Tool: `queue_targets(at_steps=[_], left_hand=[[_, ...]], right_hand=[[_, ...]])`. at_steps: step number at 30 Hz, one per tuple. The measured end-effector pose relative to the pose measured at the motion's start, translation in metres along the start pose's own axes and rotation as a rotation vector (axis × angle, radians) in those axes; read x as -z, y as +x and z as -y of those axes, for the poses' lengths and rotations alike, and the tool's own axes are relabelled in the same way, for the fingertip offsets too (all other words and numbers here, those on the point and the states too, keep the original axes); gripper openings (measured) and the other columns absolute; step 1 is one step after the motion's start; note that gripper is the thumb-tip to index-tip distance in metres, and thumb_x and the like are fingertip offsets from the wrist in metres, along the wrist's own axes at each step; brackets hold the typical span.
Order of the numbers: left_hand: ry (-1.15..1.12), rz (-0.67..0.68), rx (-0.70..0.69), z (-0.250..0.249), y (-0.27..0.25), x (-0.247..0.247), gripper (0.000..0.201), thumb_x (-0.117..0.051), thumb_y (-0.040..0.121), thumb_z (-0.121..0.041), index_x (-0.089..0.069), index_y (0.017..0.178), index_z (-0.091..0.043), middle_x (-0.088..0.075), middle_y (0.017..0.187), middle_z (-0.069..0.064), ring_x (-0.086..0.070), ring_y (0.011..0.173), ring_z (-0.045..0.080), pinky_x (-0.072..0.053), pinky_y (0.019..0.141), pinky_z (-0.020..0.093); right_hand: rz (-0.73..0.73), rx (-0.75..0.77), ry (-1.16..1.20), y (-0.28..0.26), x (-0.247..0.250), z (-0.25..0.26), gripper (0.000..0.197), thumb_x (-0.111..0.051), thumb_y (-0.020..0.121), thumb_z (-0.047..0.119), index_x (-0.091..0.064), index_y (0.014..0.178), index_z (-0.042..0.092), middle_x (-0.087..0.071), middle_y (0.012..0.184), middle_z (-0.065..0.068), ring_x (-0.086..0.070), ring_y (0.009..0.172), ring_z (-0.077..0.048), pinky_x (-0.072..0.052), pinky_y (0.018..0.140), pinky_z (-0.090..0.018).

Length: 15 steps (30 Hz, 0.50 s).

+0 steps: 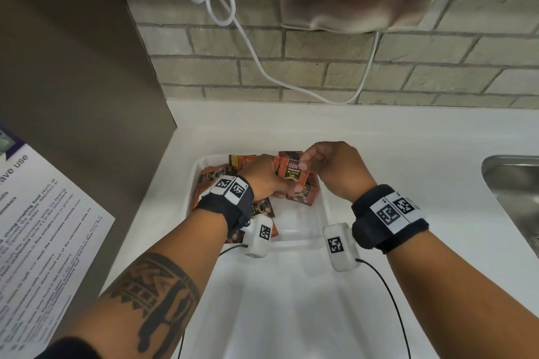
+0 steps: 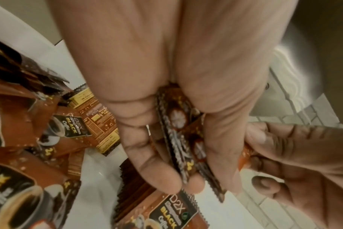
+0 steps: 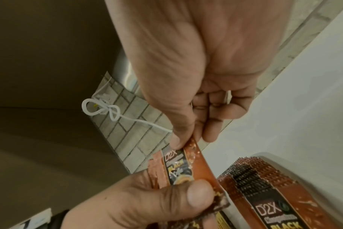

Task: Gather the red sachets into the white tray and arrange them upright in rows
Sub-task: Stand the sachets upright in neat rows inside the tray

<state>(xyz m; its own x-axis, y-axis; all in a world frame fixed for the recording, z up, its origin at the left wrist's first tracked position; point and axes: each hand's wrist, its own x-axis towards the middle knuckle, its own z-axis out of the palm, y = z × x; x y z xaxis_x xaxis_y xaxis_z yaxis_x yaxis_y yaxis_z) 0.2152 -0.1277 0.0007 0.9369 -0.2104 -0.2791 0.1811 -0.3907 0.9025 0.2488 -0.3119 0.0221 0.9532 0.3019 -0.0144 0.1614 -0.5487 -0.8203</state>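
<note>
Mid-arranging. My left hand (image 1: 264,176) grips a small stack of red foil coffee sachets (image 1: 292,172) over the shallow white plastic tray (image 1: 303,232) on the bench; my right hand (image 1: 332,167) pinches the front sachet's top edge. Rest lie loose in the tray. Next: square the stack, stand it upright against the tray wall.

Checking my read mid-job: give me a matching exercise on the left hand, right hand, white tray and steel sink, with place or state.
Things:
1. left hand
2. right hand
3. white tray
4. steel sink

States:
A. at the far right edge of the counter
B. grips a bundle of sachets
C. holds loose sachets lying flat
D. pinches the top of a sachet

Pairs: 1-B, 2-D, 3-C, 4-A
</note>
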Motion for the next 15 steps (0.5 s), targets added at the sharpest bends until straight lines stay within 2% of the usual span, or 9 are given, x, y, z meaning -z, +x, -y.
queue_targets(at_steps=[2, 4, 7, 8, 10, 11, 13, 15], left_hand=[[0.079, -0.04, -0.021, 0.0, 0.0, 0.0, 0.013, -0.084, 0.08, -0.016, -0.071, 0.082, -0.017, -0.073, 0.07, -0.008, -0.068, 0.061, 0.003, -0.054, 0.06, 0.02], [0.195, -0.077, -0.028, 0.002, 0.001, 0.002, 0.015, -0.084, 0.08, -0.024, -0.07, 0.076, -0.019, -0.071, 0.066, -0.009, -0.067, 0.059, 0.006, -0.055, 0.061, 0.026], [0.344, -0.106, -0.003, 0.006, 0.003, 0.008, 0.024, -0.084, 0.078, -0.039, -0.075, 0.089, -0.02, -0.075, 0.081, -0.006, -0.07, 0.076, 0.012, -0.059, 0.077, 0.034], [0.373, -0.112, 0.006, 0.006, 0.002, 0.01, 0.026, -0.083, 0.078, -0.041, -0.075, 0.091, -0.02, -0.074, 0.083, -0.006, -0.069, 0.078, 0.012, -0.058, 0.076, 0.033], [0.435, -0.112, 0.051, 0.005, -0.001, 0.017, 0.024, -0.08, 0.081, -0.042, -0.072, 0.086, -0.021, -0.069, 0.074, -0.008, -0.063, 0.068, 0.01, -0.05, 0.062, 0.026], [0.47, -0.097, 0.093, 0.006, -0.002, 0.02, 0.024, -0.078, 0.083, -0.043, -0.07, 0.085, -0.02, -0.066, 0.07, -0.008, -0.061, 0.062, 0.008, -0.046, 0.058, 0.023], [0.554, -0.026, 0.17, 0.004, -0.005, 0.022, 0.029, -0.075, 0.086, -0.045, -0.07, 0.084, -0.017, -0.067, 0.065, -0.005, -0.059, 0.054, 0.007, -0.046, 0.056, 0.022], [0.645, 0.092, 0.211, 0.003, -0.007, 0.018, 0.031, -0.072, 0.087, -0.048, -0.069, 0.081, -0.018, -0.071, 0.07, 0.0, -0.062, 0.058, 0.011, -0.052, 0.062, 0.026]], right_hand=[[-0.004, 0.007, -0.046, -0.002, -0.001, 0.003, 0.007, -0.077, 0.086, 0.02, -0.072, 0.081, 0.022, -0.072, 0.081, 0.008, -0.061, 0.073, -0.001, -0.042, 0.063, -0.01], [-0.01, 0.009, -0.068, -0.003, -0.002, 0.004, 0.006, -0.076, 0.086, 0.018, -0.073, 0.082, 0.02, -0.071, 0.081, 0.009, -0.06, 0.071, 0.0, -0.04, 0.059, -0.004], [-0.026, 0.025, -0.136, -0.004, -0.003, 0.003, 0.008, -0.073, 0.087, 0.015, -0.072, 0.081, 0.02, -0.069, 0.078, 0.011, -0.057, 0.069, 0.003, -0.039, 0.058, -0.001], [-0.029, 0.026, -0.165, -0.004, -0.002, 0.002, 0.009, -0.072, 0.087, 0.014, -0.073, 0.081, 0.021, -0.068, 0.077, 0.013, -0.057, 0.068, 0.003, -0.039, 0.058, 0.0], [-0.019, 0.015, -0.217, -0.003, -0.001, 0.0, 0.01, -0.071, 0.088, 0.014, -0.073, 0.082, 0.021, -0.065, 0.074, 0.018, -0.056, 0.067, 0.004, -0.038, 0.057, 0.0], [-0.01, 0.003, -0.235, -0.003, -0.001, -0.002, 0.009, -0.071, 0.088, 0.014, -0.074, 0.082, 0.021, -0.063, 0.074, 0.019, -0.056, 0.066, 0.005, -0.037, 0.056, 0.001], [0.0, -0.013, -0.268, -0.002, 0.0, -0.006, 0.007, -0.071, 0.088, 0.014, -0.076, 0.086, 0.019, -0.059, 0.073, 0.02, -0.054, 0.066, 0.005, -0.037, 0.057, 0.002], [0.013, -0.02, -0.305, -0.003, 0.0, -0.009, 0.009, -0.069, 0.088, 0.013, -0.077, 0.088, 0.016, -0.056, 0.072, 0.02, -0.051, 0.066, 0.004, -0.037, 0.06, 0.002]])
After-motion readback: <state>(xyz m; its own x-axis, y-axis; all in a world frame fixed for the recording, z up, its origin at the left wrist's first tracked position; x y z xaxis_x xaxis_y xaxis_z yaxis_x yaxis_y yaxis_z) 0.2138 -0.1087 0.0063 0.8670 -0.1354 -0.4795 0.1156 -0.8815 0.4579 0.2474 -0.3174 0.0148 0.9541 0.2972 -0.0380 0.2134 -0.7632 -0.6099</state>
